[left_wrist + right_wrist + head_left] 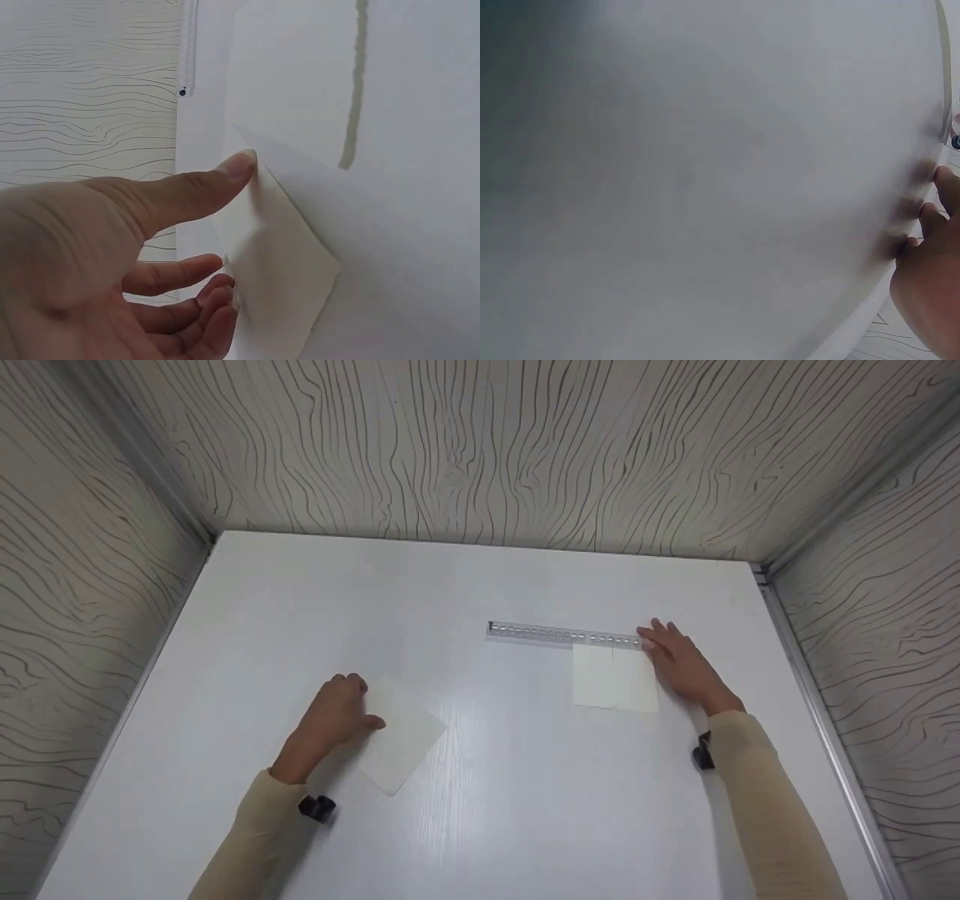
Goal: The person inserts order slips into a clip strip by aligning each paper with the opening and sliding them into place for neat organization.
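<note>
My left hand (334, 712) holds a cream square sheet of paper (405, 742) on the left half of the table. In the left wrist view, the thumb lies at one edge of this sheet (281, 277), while the fingertips meet another edge. My right hand (686, 671) rests with extended fingers at the right end of a clear plastic ruler (536, 632). Just below that end of the ruler lies a second cream sheet (615, 682), its top edge along the ruler and a short dark line near that edge. In the right wrist view, the right hand (934, 277) shows only partly.
Both sheets and the ruler lie on a white table (480, 810). Wood-grain patterned panels (450, 450) stand behind it and at both sides. A small black device (317, 808) is at the left wrist, another black device (703, 751) at the right.
</note>
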`<control>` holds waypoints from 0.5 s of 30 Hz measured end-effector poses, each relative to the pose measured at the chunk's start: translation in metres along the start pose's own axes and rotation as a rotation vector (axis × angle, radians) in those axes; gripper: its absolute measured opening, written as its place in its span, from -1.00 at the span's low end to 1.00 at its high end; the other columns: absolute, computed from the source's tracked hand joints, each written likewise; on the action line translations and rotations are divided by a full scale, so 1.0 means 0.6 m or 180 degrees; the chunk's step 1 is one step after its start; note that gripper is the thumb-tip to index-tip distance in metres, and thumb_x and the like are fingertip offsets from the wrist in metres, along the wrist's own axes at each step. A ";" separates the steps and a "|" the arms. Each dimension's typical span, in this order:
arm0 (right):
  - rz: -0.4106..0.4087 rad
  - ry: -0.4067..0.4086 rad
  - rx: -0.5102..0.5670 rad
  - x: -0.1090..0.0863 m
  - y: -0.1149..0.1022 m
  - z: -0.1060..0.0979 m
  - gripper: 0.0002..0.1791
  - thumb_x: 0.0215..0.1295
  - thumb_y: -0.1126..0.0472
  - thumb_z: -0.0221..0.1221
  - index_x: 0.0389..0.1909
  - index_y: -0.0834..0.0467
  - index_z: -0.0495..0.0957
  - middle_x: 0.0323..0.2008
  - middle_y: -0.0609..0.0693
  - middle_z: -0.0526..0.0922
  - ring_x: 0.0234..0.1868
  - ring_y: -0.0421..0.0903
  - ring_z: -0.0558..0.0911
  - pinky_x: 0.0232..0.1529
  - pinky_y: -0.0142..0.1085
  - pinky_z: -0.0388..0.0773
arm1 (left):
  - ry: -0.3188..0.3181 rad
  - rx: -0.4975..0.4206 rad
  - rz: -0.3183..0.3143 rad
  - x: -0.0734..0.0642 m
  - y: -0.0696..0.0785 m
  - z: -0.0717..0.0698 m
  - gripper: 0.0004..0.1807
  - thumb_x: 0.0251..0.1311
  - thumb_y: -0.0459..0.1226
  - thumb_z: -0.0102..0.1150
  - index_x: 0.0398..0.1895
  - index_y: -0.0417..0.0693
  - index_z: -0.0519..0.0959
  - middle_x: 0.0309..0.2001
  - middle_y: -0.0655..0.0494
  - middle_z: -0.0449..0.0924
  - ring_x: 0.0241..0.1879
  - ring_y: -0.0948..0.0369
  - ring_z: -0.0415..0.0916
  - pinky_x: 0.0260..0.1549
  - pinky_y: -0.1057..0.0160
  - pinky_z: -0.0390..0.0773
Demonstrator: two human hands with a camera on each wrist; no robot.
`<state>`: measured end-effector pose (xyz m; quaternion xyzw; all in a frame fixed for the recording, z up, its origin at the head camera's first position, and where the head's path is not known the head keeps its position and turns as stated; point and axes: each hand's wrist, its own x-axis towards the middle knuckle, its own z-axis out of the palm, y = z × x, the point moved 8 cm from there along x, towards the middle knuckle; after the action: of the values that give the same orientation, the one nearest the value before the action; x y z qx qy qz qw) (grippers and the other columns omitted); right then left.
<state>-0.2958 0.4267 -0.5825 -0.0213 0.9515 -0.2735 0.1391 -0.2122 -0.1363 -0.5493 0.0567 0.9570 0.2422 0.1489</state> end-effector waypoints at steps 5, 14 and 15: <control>-0.0032 0.0023 0.0025 -0.002 -0.001 -0.001 -0.30 0.68 -0.27 -0.26 0.66 -0.04 0.17 0.73 0.10 -0.11 0.74 0.26 -0.26 0.68 0.28 -0.37 | -0.0005 -0.0141 -0.0076 -0.002 -0.003 -0.001 -0.39 0.11 -0.23 0.59 0.07 -0.49 0.56 -0.07 -0.28 0.61 -0.05 -0.09 0.57 0.05 -0.07 0.64; -0.0004 0.0038 0.0007 0.000 0.002 0.001 -0.31 0.67 -0.29 -0.25 0.65 -0.09 0.17 0.73 0.06 -0.10 0.75 0.23 -0.25 0.69 0.27 -0.36 | 0.0260 -0.0008 -0.0119 -0.004 0.002 -0.005 -0.31 -0.02 -0.21 0.68 0.01 -0.52 0.54 -0.09 -0.40 0.50 -0.13 -0.13 0.51 -0.03 -0.10 0.66; 0.0004 0.0030 0.0003 0.000 0.002 0.002 -0.31 0.67 -0.30 -0.26 0.66 -0.09 0.17 0.73 0.05 -0.11 0.75 0.22 -0.26 0.69 0.26 -0.37 | 0.0261 -0.0031 -0.0119 -0.003 0.004 -0.005 -0.31 -0.03 -0.23 0.68 0.01 -0.54 0.53 -0.11 -0.39 0.51 -0.17 -0.09 0.51 -0.06 -0.09 0.67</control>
<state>-0.2954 0.4271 -0.5841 -0.0194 0.9521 -0.2739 0.1347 -0.2112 -0.1359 -0.5454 0.0281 0.9620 0.2462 0.1144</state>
